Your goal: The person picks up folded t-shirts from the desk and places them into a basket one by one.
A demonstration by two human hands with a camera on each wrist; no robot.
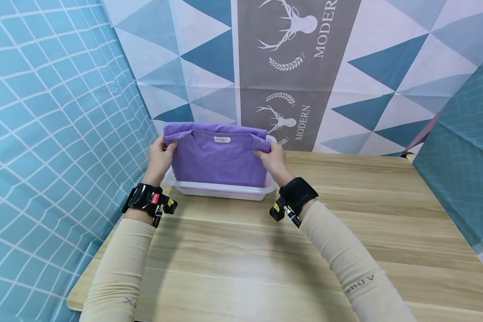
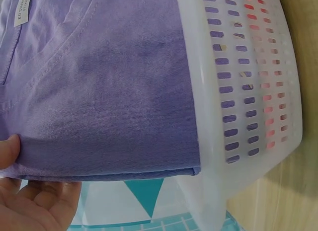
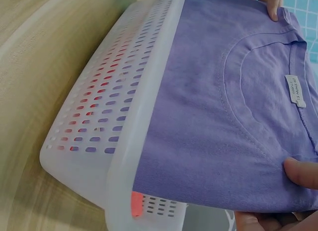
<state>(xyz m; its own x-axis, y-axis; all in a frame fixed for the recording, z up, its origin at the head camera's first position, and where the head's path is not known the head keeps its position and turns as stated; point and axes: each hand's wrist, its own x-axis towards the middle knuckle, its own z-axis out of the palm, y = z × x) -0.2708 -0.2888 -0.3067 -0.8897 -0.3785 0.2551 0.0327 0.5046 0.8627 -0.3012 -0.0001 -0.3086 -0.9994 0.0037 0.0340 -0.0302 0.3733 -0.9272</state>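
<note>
A folded purple V-neck shirt (image 1: 221, 161) stands upright in a white plastic basket (image 1: 225, 190), its lower part behind the front rim. My left hand (image 1: 159, 156) pinches the shirt's upper left corner, thumb on the front and fingers behind. At the upper right corner my right hand (image 1: 274, 160) pinches the cloth the same way. A white label (image 3: 295, 91) shows inside the collar. Through the slots of the basket wall (image 2: 238, 82) some red or pink material (image 2: 268, 98) is visible; what it is cannot be told.
The basket rests on a wood-grain table (image 1: 233, 250) near its back left. Behind it hangs a patterned cloth (image 1: 209, 58) with triangles and deer heads. A blue grid-patterned sheet (image 1: 56, 134) borders the left side, and a teal sheet (image 1: 463, 156) the right.
</note>
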